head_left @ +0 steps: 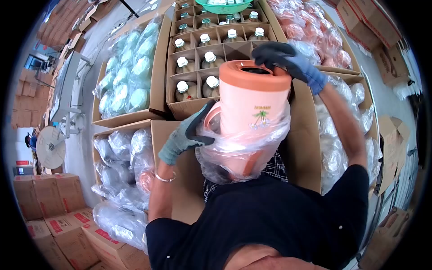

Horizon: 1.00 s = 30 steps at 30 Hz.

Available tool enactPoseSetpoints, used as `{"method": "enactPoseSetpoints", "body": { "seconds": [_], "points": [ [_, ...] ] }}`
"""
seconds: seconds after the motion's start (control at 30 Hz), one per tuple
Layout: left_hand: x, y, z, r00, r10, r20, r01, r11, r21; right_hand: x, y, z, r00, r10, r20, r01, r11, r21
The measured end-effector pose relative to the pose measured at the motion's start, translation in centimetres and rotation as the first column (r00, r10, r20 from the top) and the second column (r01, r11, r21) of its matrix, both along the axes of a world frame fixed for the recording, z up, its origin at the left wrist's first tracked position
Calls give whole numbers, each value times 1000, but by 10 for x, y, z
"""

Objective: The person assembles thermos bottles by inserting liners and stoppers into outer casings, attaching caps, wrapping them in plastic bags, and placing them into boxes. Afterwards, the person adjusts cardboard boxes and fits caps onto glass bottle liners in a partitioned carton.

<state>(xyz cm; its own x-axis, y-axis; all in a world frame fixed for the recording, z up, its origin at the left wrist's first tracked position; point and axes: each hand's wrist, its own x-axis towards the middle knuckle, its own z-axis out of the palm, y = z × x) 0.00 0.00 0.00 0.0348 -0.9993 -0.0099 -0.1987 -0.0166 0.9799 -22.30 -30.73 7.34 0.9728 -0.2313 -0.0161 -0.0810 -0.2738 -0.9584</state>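
Observation:
A large pink jug (253, 103) with an orange rim and a palm tree print stands upright before my chest. Clear plastic wrap (247, 148) is bunched around its lower half. My left hand (185, 135), in a grey-green glove with dark palm, is spread beside the jug's handle and the wrap, thumb and fingers apart around that side. My right hand (282, 60), in a dark and blue glove, has its fingers curled over the orange rim at the top right. The jug's top shows a dark round opening.
Ahead is a divided carton (189, 105) of white-capped bottles, with a green basket (223, 7) beyond. Cartons of wrapped green (130, 76), pink (310, 27) and clear-wrapped items (119, 157) surround me. Sealed boxes (56, 193) are stacked at lower left; a fan (50, 147) stands left.

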Motion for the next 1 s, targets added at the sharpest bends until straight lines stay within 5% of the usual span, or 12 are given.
{"method": "enactPoseSetpoints", "body": {
  "seconds": [0.07, 0.17, 0.2, 0.27, 0.3, 0.43, 0.57, 0.63, 0.73, 0.83, 0.93, 1.0],
  "points": [
    [14, 7, 2, 939, 95, 331, -82, 995, -53, -12, -3, -53, 944, -111, 310, 117, 993, -1],
    [23, -27, 47, 860, 431, -273, -484, 859, -166, -8, 32, -45, 938, -166, 303, 105, 973, 208],
    [42, -45, 83, 904, 264, -337, -375, 866, -329, 2, 41, -46, 935, -158, 316, 126, 985, 119],
    [42, -85, 129, 824, 563, 69, -420, 687, -594, 4, 48, -38, 949, -132, 287, 167, 981, -101],
    [64, -114, 114, 847, 222, -484, -493, 669, -556, 7, 50, -32, 939, -39, 342, 119, 969, -218],
    [93, -119, 40, 577, 573, -582, -732, 679, -57, 17, 57, -18, 951, 34, 306, 124, 867, -482],
    [77, -23, -64, 757, 651, -53, -645, 758, 95, 28, 13, -105, 883, -425, 200, 450, 887, -101],
    [37, 42, -92, 802, 595, 59, -597, 792, 127, 32, -66, -206, 889, -347, 298, 344, 937, 63],
    [-16, 116, -109, 777, 619, 112, -629, 769, 116, 89, -30, -111, 821, -503, -272, 453, 862, -227],
    [-39, 185, -100, 643, 743, 187, -758, 652, 15, 198, -1, -65, 997, -70, -26, 71, 997, 32],
    [-46, 254, -69, 368, 861, 352, -868, 454, -201, 273, 74, -49, 901, 329, 282, -235, 918, -319],
    [-50, 287, -39, 103, 831, 546, -864, 346, -364, 322, 135, -61, 930, 222, 294, -286, 938, 196]
  ]
}}
